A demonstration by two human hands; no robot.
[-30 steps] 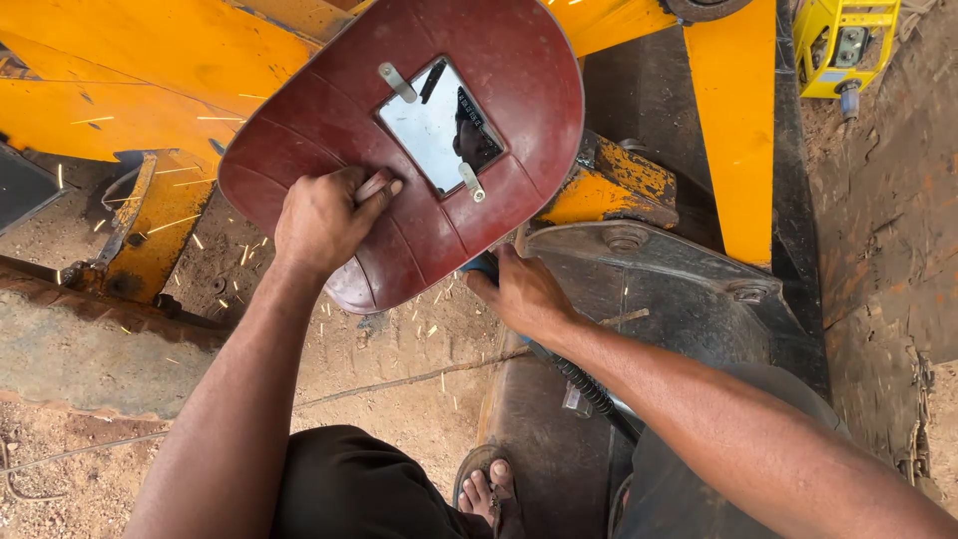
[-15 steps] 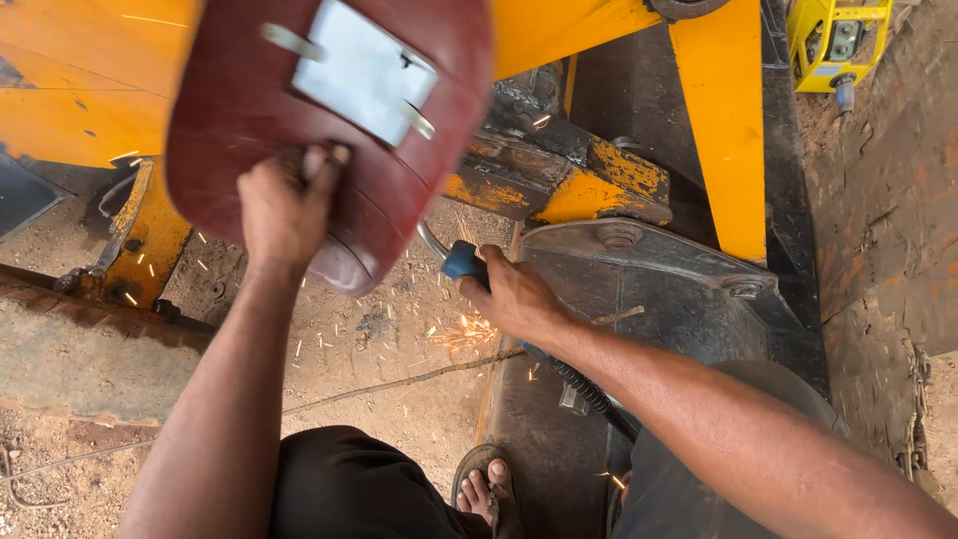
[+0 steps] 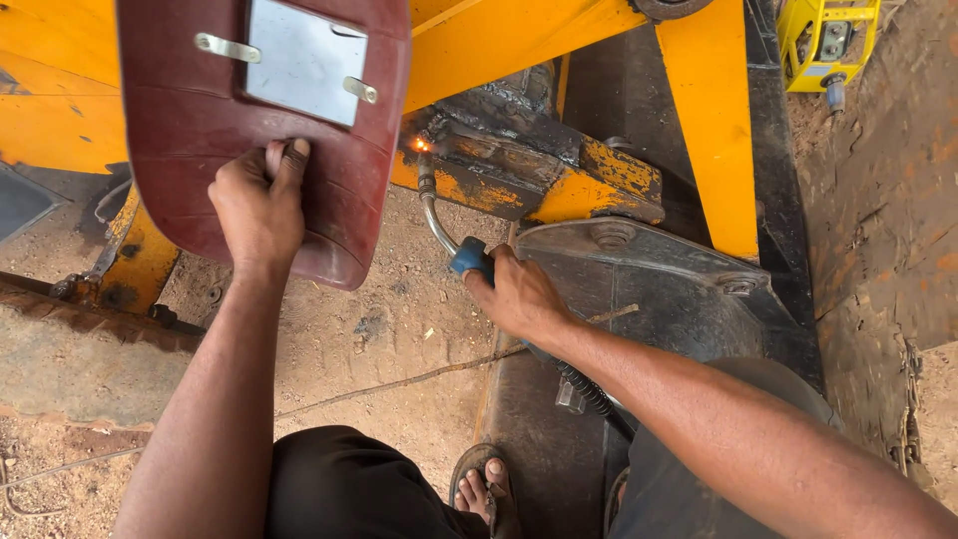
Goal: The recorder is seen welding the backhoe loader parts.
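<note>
Left hand (image 3: 257, 205) clamped on handle of dark red welding shield (image 3: 261, 130), raised upper left. Right hand (image 3: 517, 295) closed round blue welding torch (image 3: 451, 232); tip sparks on the yellow steel frame (image 3: 559, 180) above it.

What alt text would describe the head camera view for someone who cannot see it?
A right hand holds a blue-handled welding torch sparking against yellow machinery, while the left hand grips a dark red handheld welding shield.
</note>
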